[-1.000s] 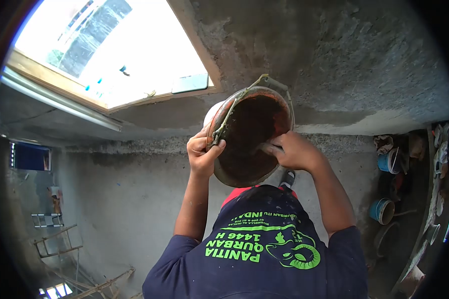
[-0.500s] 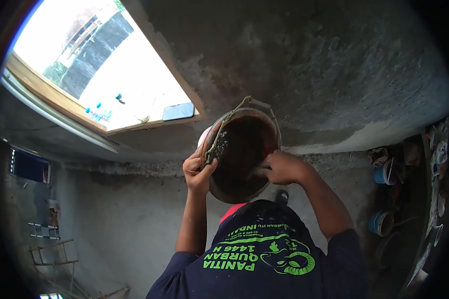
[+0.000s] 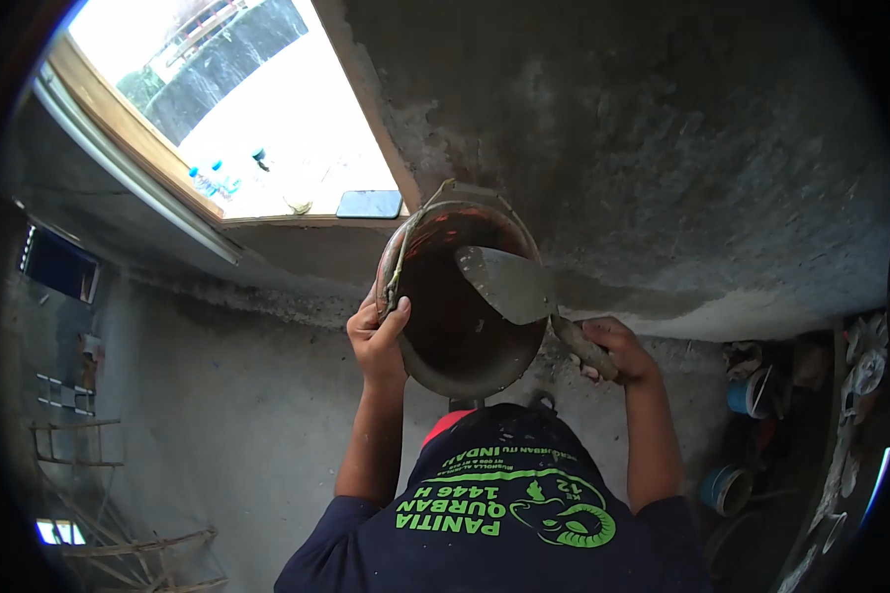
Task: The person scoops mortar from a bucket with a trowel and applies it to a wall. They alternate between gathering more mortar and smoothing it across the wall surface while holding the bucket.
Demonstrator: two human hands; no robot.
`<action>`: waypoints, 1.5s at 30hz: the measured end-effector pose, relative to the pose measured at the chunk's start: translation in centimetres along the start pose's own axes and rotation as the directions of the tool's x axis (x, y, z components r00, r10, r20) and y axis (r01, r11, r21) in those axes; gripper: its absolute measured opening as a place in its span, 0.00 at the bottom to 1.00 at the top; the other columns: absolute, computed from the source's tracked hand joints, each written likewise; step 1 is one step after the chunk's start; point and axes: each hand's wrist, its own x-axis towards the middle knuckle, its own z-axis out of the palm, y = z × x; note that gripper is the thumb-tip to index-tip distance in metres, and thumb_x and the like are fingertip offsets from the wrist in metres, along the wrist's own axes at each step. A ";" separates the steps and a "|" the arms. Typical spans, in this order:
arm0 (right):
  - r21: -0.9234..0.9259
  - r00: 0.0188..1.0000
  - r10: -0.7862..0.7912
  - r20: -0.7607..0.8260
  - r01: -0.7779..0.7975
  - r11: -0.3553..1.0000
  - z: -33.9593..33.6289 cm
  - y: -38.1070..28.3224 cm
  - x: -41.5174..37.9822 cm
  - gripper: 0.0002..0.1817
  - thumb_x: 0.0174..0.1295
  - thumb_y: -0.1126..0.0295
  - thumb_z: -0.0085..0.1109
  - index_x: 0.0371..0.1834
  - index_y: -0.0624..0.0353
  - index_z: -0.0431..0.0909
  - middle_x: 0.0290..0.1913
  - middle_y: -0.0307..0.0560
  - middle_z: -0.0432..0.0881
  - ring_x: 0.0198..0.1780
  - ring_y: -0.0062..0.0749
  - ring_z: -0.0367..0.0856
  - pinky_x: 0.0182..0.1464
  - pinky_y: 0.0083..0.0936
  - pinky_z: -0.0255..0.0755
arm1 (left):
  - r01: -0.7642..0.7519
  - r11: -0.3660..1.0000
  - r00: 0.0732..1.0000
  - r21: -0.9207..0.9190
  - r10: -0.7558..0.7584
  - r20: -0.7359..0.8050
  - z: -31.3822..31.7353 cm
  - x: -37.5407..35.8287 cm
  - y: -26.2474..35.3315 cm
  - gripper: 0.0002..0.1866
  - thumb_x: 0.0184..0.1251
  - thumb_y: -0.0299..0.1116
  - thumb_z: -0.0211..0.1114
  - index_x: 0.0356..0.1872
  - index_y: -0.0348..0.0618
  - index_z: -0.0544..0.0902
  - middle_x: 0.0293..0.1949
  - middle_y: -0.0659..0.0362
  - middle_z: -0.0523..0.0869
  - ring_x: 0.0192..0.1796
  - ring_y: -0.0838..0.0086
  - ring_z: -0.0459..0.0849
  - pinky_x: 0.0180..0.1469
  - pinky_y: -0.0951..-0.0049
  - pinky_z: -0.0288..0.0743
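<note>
Nearest to me, at six o'clock, is my dark shirt point(image 3: 465, 553) with its bright green print, a bit of red cloth point(image 3: 447, 426) showing at its far edge. Past it, in the middle of my view, I hold a bucket point(image 3: 443, 346) tilted so that its mouth faces me; the inside is dark, with orange-red patches high on its wall. My left hand point(image 3: 378, 341), at the bucket's eight o'clock, pinches the rim, thumb over the edge and fingers round the outside. A yellowish cord point(image 3: 405, 252) runs from beside that thumb up to twelve o'clock, where the pale grip point(image 3: 480, 190) of the carrying handle sits. My right hand point(image 3: 613, 348), near four o'clock, is curled around the handle of a trowel point(image 3: 514, 287); its blade lies across the right part of the bucket's mouth, the tip towards ten o'clock. I cannot tell whether the blade touches the rim. Beyond, at one o'clock, rises a rough grey wall point(image 3: 663, 158). At eleven o'clock a phone point(image 3: 369, 205) lies flat at the edge of the bright window opening, and some blue-capped bottles point(image 3: 213, 180) stand further along at ten. Off at four o'clock, two blue buckets point(image 3: 740, 397) point(image 3: 714, 486) sit in the shadows among blurred clutter. Well away at eight o'clock are wooden poles point(image 3: 138, 547), and at nine a dark blue panel point(image 3: 61, 265).
</note>
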 end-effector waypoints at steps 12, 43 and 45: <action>0.042 0.765 -0.635 -0.107 0.641 0.766 -0.4 -3.1 -2.7 0.30 0.76 0.52 0.66 0.67 0.68 0.77 0.47 0.55 0.87 0.39 0.33 0.88 0.29 0.29 0.81 | 0.025 0.997 0.999 -0.069 -0.026 -0.022 1.5 -0.3 0.5 0.23 0.71 0.21 0.65 0.66 0.23 0.84 0.59 0.53 0.90 0.59 0.72 0.87 0.68 0.71 0.73; -0.992 0.366 -0.931 0.022 -0.109 -0.066 -7.6 -2.6 5.8 0.28 0.69 0.64 0.69 0.73 0.47 0.81 0.43 0.50 0.90 0.35 0.53 0.93 0.34 0.43 0.87 | 0.016 0.991 0.990 0.136 0.003 -0.139 -2.9 -3.5 -1.2 0.09 0.69 0.22 0.68 0.38 0.19 0.86 0.62 0.47 0.88 0.53 0.73 0.84 0.57 0.73 0.72; -0.999 0.375 -0.927 0.018 -0.024 -0.030 -8.1 -2.0 5.3 0.28 0.69 0.63 0.69 0.73 0.47 0.81 0.44 0.49 0.90 0.34 0.51 0.92 0.33 0.42 0.87 | 0.032 0.996 0.987 0.081 -0.019 -0.157 -1.9 -3.4 -0.5 0.09 0.69 0.22 0.67 0.35 0.20 0.85 0.62 0.47 0.88 0.52 0.74 0.83 0.56 0.75 0.72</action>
